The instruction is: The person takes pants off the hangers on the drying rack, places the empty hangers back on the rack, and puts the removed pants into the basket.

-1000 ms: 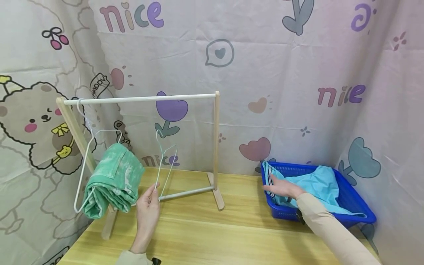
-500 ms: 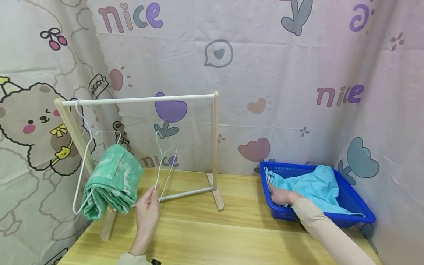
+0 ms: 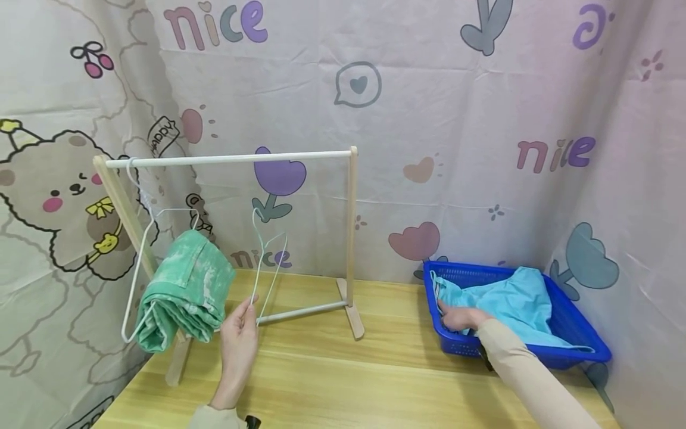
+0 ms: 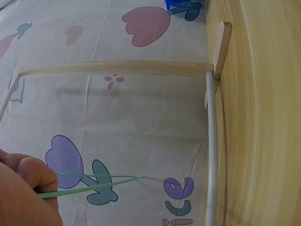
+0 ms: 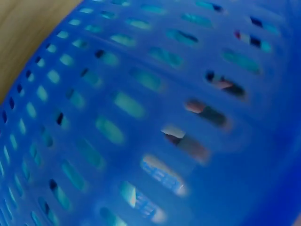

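In the head view, my left hand (image 3: 239, 336) pinches a thin white clothes hanger (image 3: 259, 262) by its lower part, hook upward. The left wrist view shows the hanger as pale green wire (image 4: 94, 187) passing out from my fingers. My right hand (image 3: 461, 319) reaches into a blue plastic basket (image 3: 576, 322), its fingers curled at the edge of a light blue garment (image 3: 514, 298); the fingertips are partly hidden. Through the basket's slotted wall (image 5: 188, 75), the right wrist view shows bits of cloth and fingers.
A wooden drying rack (image 3: 351, 232) with a white top rod (image 3: 230, 159) stands on the wooden table (image 3: 343, 375). At its left end, folded green trousers (image 3: 184, 286) hang on another white hanger (image 3: 131, 286). A printed curtain (image 3: 429, 107) lies behind.
My right hand has turned and lowered into the basket, its fingers going from spread to curled at the garment's striped edge. The left hand and its hanger have stayed nearly still.
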`<state>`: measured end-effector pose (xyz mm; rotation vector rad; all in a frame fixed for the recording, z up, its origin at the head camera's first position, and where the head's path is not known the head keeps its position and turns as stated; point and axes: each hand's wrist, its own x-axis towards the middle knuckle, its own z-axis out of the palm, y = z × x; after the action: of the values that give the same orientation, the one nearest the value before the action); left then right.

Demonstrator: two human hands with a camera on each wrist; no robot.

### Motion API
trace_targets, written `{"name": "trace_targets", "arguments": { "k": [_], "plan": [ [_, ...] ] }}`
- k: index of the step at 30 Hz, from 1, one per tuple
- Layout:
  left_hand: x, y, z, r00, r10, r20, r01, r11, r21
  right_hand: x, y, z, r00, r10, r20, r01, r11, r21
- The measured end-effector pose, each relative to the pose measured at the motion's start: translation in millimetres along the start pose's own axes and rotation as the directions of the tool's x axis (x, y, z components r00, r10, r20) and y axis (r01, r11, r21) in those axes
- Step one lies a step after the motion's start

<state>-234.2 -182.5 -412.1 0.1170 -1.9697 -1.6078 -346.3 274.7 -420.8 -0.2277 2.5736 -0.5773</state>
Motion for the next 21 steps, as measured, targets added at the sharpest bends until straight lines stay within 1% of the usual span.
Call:
{"name": "trace_targets", "arguments": {
  "k": [1,3,5,6,9,11,15,16,19,21],
  "plan": [
    [2.1,-4.1,0.4,1.000,-0.002,0.003,0.002,1.000,-0.010,-1.0,2.4,-1.6,1.000,-0.011,-0.015,0.011,1.000,0.009],
    [2.8,-2.4,0.4,1.000,0.002,0.009,-0.001,0.999,-0.034,-3.0,5.7,-5.3,0.998,-0.020,-0.059,0.022,0.999,0.034],
    [3.2,-0.8,0.6,1.000,0.008,0.010,-0.007,0.998,-0.066,-3.0,6.3,-8.6,0.991,-0.030,-0.133,0.036,0.998,0.043],
    [3.2,0.0,0.5,1.000,0.008,0.006,-0.007,0.996,-0.090,-2.8,5.6,-9.7,0.983,-0.046,-0.179,0.053,0.998,0.037],
    [2.9,2.0,-0.6,1.000,0.019,-0.014,-0.020,0.993,-0.117,-1.0,-0.4,-11.2,0.945,-0.060,-0.320,0.075,0.997,0.034],
    [2.8,3.7,-2.3,0.999,0.024,-0.027,-0.027,0.992,-0.123,0.6,-6.7,-11.3,0.917,-0.063,-0.394,0.077,0.997,0.019],
    [3.1,7.1,-6.0,0.998,0.030,-0.049,-0.034,0.995,-0.092,8.1,-23.6,-11.6,0.876,-0.072,-0.478,0.075,0.997,-0.012],
    [3.4,7.7,-6.6,0.998,0.036,-0.059,-0.040,0.997,-0.072,10.9,-28.3,-11.9,0.864,-0.080,-0.498,0.077,0.997,-0.027],
    [3.7,9.4,-7.4,0.992,0.070,-0.102,-0.072,0.997,-0.015,18.7,-44.7,-12.6,0.823,-0.121,-0.555,0.087,0.992,-0.087],
    [3.7,10.1,-7.8,0.984,0.107,-0.140,-0.104,0.994,0.027,23.0,-56.5,-11.2,0.805,-0.160,-0.572,0.121,0.987,-0.106]
  ]
}}
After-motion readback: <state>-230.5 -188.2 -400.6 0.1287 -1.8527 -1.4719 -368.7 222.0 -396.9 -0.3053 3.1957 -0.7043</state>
